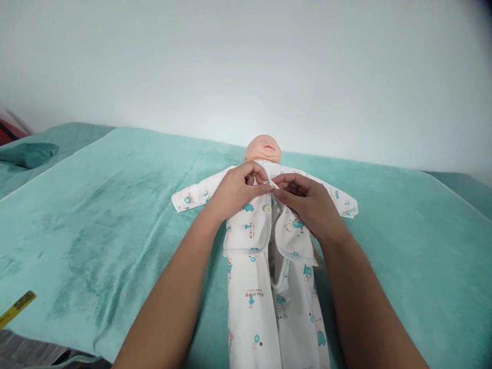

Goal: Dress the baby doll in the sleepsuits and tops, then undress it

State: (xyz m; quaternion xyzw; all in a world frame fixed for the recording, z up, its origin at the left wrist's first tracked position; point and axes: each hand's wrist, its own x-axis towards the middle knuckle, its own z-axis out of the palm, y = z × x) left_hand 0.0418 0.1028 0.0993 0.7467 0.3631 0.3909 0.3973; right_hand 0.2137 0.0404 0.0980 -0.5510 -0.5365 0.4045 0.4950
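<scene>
"Jacket point(240, 238) first: where is it in the head view?"

"On the doll point(265, 149), its sleeves spread to either side and its front just on the near side of the doll's chin. Printed trousers point(251, 312) run on from it, away from the doll's head."

"And the hands?"

"Both are closed in a pinch just below the doll's chin. The left hand point(236, 188) grips one front edge of the jacket, the right hand point(312, 202) the other, and their fingertips meet."

"How would you do that well?"

"I'd hold the two edges level, with the cloth slack, so the fingertips do the work and nothing drags at the doll's neck. Whether a fastener sits between them I can't tell; the fingers hide it. One button point(268, 208) shows farther from the doll's chin, and below it the front panels part, so I'd match the edges evenly to avoid a crooked front."

"Anything in the way?"

"Mostly the hands, which cover the join. Around the doll lies green cloth point(115, 215), creased to the doll's left as we look; a wall point(246, 66) stands beyond its head. A yellow strip point(17, 309) is well apart, nearer us and left of the doll. None crowds the fingers."
</scene>
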